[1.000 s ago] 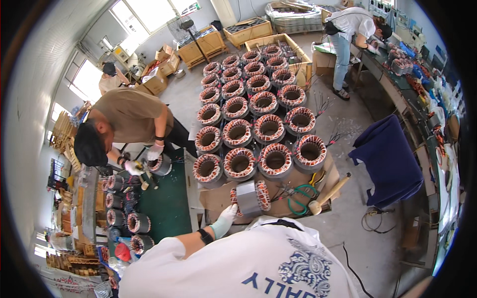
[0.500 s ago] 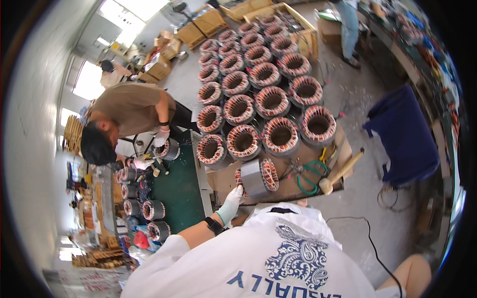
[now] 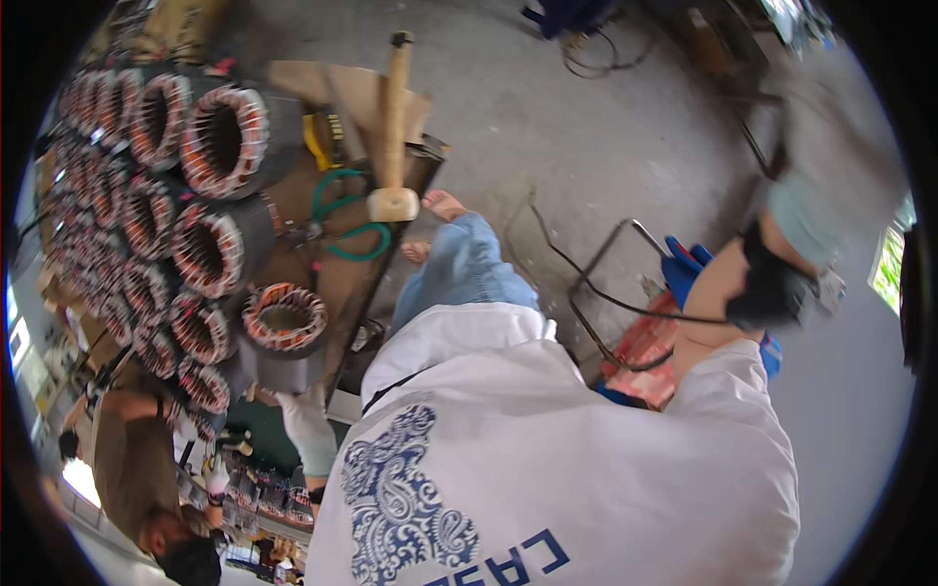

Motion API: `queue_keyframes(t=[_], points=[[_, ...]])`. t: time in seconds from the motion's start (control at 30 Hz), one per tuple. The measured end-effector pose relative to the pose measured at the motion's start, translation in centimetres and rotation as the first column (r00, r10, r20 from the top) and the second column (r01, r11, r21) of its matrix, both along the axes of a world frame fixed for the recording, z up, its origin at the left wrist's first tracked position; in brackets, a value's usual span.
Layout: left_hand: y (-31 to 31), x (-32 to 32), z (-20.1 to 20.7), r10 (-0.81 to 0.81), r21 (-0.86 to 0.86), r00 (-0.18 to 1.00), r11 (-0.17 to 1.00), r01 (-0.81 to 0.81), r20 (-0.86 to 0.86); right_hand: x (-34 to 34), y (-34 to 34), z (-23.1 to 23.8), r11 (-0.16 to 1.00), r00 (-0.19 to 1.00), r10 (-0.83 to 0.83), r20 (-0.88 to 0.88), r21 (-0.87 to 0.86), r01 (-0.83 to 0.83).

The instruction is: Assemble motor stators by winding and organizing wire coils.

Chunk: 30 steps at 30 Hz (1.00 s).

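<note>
I count one pale wooden mallet point(image 3: 394, 137), one green-handled scissors point(image 3: 383, 237). Nearest orange-wound grey-metal stator point(image 3: 285, 347): beside white-gloved left hand point(image 3: 296, 408), far from blurred right hand point(image 3: 845, 146). I cannot tell either grip.

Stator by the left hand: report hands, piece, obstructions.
Left hand at stator, grip unclear. Right hand well away, blurred. Stator sits beside other stators. Mallet and green-handled tool lie close by.

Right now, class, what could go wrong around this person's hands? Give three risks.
1. The mallet, at the cardboard's edge, might drop onto the toes nearby.
2. The stator by the left hand could scratch its windings on the green-handled scissors if it tips.
3. The dark cable beside the right arm might snag.
</note>
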<state>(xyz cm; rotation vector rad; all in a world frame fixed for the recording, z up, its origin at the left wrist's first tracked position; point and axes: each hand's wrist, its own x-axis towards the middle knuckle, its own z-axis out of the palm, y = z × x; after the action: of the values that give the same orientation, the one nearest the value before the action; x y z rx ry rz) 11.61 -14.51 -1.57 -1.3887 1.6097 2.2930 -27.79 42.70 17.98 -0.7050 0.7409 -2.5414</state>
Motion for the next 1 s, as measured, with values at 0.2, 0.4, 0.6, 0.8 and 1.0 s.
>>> queue_keyframes(t=[0.2, 0.4, 0.6, 0.8, 1.0], points=[[3.1, -3.6, 3.3, -0.237, -0.302, 0.925, 0.896, 0.326, 0.297, 3.0, 2.1, -18.6, 0.387, 0.801, -0.598, 0.026, 0.885, 0.260], [4.2, -4.5, 3.3, -0.113, -0.309, 0.955, 0.930, 0.200, 0.276, 8.7, -3.4, -23.3, 0.242, 0.809, -0.552, 0.204, 0.967, -0.078], [5.6, -4.7, 1.1, -0.240, -0.555, 0.951, 0.773, 0.308, 0.195, 11.7, -17.2, -24.6, 0.255, 0.883, -0.133, 0.451, 0.876, -0.409], [5.3, 0.8, -1.5, 0.081, -0.462, 0.986, 0.876, -0.140, -0.145, 13.8, -25.5, -21.0, 0.349, 0.961, 0.231, 0.153, 0.909, -0.229], [7.1, -0.2, -0.6, -0.060, -0.776, 0.893, 0.471, 0.418, 0.445, 16.5, -29.7, -22.3, 0.468, 0.898, 0.435, -0.062, 0.868, -0.167]])
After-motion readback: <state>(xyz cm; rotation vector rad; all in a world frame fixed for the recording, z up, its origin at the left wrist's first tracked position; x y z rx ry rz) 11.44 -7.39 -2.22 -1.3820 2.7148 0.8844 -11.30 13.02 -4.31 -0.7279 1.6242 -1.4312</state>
